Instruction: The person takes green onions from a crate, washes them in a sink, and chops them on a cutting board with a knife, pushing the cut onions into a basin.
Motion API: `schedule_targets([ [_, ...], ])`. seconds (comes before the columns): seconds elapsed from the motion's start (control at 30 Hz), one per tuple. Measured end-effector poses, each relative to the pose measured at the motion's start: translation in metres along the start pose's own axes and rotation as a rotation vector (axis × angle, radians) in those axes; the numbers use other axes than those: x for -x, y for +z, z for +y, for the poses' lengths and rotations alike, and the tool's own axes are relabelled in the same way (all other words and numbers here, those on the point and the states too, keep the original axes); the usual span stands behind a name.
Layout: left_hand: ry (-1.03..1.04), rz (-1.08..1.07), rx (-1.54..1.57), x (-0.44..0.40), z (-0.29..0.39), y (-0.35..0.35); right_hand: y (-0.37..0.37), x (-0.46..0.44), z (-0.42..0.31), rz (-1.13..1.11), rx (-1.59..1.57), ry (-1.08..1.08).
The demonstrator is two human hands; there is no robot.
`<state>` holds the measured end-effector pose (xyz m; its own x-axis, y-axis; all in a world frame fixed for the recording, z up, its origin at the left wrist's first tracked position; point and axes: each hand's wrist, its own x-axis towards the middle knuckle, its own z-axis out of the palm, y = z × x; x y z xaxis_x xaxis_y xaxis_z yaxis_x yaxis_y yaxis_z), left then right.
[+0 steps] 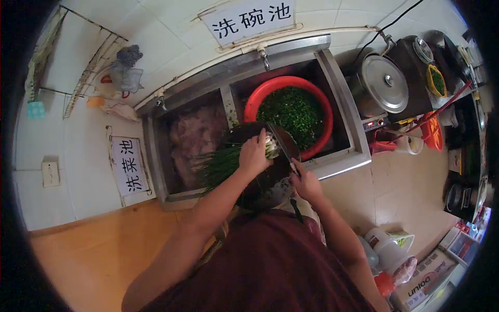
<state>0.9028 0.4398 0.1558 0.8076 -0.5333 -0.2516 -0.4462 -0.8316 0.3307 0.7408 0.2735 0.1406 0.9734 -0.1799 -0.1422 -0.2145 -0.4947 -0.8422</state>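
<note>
My left hand point(253, 155) is closed over a bunch of green onions point(218, 165), near their white ends. Their long green leaves trail off to the left. In my right hand point(306, 182) is the handle of a kitchen knife point(284, 144), its blade just right of the white ends. Beneath the bunch lies a dark round cutting board point(260, 190) at the sink's front edge. Just beyond the board, a red basin point(253, 101) in the right sink holds chopped greens point(291, 112). Whether the blade touches the onions I cannot tell.
The left sink basin holds pale pinkish pieces point(195, 135), perhaps meat. Taps point(264, 60) stick out over the steel sink point(340, 93). To the right stand a lidded steel pot point(383, 83) and a yellow bowl of greens point(436, 81). Buckets point(387, 247) and a cardboard box point(426, 281) are at lower right.
</note>
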Motion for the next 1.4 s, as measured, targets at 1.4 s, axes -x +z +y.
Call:
schedule_targets([
  [1.4,-0.283,0.613,0.113,-0.008,0.007,0.045,-0.021,-0.001,-0.04,-0.204,0.184,0.309],
])
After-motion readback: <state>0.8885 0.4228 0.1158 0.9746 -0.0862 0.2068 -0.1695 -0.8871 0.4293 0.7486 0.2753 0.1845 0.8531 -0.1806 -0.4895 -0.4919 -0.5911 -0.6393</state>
